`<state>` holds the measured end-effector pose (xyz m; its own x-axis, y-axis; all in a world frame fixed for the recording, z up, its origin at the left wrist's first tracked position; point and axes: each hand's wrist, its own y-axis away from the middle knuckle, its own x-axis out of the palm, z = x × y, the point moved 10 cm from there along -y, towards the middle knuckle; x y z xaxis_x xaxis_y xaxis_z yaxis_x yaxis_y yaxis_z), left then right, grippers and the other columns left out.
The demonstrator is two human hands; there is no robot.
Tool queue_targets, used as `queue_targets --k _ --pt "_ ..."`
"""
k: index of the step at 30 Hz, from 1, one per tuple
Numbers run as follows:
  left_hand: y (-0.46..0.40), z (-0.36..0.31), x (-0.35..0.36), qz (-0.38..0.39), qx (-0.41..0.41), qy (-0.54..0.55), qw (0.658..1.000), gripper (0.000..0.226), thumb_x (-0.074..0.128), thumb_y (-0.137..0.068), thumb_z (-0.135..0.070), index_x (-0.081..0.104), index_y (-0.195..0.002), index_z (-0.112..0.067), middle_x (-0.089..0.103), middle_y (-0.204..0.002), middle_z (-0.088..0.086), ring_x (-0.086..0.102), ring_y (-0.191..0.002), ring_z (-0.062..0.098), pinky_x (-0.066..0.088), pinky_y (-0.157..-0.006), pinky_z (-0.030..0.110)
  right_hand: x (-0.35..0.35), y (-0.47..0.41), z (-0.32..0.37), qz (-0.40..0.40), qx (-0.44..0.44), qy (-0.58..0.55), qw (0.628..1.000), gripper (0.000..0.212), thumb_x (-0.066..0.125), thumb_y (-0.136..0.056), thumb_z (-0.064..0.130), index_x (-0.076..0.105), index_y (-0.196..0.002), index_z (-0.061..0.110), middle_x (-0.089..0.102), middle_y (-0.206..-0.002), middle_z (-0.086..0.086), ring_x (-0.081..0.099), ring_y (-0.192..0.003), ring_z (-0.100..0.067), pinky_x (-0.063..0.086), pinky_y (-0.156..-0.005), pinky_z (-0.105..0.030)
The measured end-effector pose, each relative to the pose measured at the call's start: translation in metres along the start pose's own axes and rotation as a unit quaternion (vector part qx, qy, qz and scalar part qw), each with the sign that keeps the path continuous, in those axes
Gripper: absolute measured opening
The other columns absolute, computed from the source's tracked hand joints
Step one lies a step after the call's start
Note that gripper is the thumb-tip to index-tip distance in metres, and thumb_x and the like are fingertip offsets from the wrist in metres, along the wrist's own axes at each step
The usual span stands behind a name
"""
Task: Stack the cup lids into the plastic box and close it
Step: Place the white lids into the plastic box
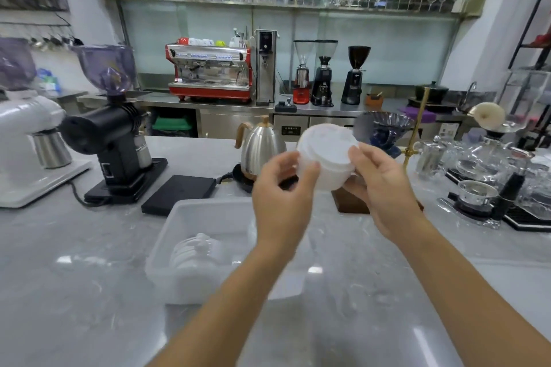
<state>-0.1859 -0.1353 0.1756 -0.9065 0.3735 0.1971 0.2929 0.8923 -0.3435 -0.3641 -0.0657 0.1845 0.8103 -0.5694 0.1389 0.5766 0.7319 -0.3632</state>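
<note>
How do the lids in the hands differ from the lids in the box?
The held lids are up in the air, gripped by the left hand and right hand; the boxed lids rest inside the box. The held lids face the camera; the boxed lids lie in a row on edge. Both are white.

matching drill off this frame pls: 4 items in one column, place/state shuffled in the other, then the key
Items
1. stack of cup lids
2. plastic box
3. gooseneck kettle
4. espresso machine

Places/states
A. on the back counter, red and steel
B. held up between the left hand and right hand
C. open on the worktop, some lids already lying inside
D. on its base on the worktop, beyond the box

Pairs: 1-B, 2-C, 3-D, 4-A
</note>
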Motion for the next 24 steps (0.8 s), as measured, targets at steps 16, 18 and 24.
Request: queue_targets --k 16,18,24 --pt "-0.081 0.032 -0.194 -0.042 -0.158 -0.162 0.973 0.012 0.080 -0.087 -0.014 0.075 -0.093 -0.006 0.078 -0.095 0.016 0.075 -0.087 0.030 0.066 -0.072 0.037 0.170 -0.005 -0.080 0.130 0.136 0.113 0.976 0.004 0.065 -0.095 0.015 0.065 -0.092 0.013 0.070 -0.091 -0.013 0.068 -0.078 -0.025 0.059 -0.088 -0.051" --pt "-0.081 0.040 -0.200 -0.029 -0.175 -0.178 0.968 0.014 0.079 -0.088 -0.013 0.075 -0.096 -0.002 0.075 -0.094 0.015 0.071 -0.083 0.024 0.065 -0.069 0.034 0.175 -0.003 -0.087 0.143 0.156 0.128 0.969 0.005 0.066 -0.094 0.014 0.064 -0.097 0.011 0.067 -0.095 -0.017 0.066 -0.075 -0.025 0.060 -0.086 -0.049" --pt "-0.080 0.061 -0.201 0.037 -0.211 -0.270 0.939 0.013 0.078 -0.089 -0.008 0.076 -0.096 0.003 0.072 -0.093 0.021 0.070 -0.078 0.023 0.066 -0.072 0.031 0.178 0.004 -0.104 0.193 0.208 0.199 0.938 0.022 0.067 -0.090 0.007 0.061 -0.111 0.004 0.062 -0.096 -0.019 0.062 -0.077 -0.028 0.060 -0.085 -0.046"
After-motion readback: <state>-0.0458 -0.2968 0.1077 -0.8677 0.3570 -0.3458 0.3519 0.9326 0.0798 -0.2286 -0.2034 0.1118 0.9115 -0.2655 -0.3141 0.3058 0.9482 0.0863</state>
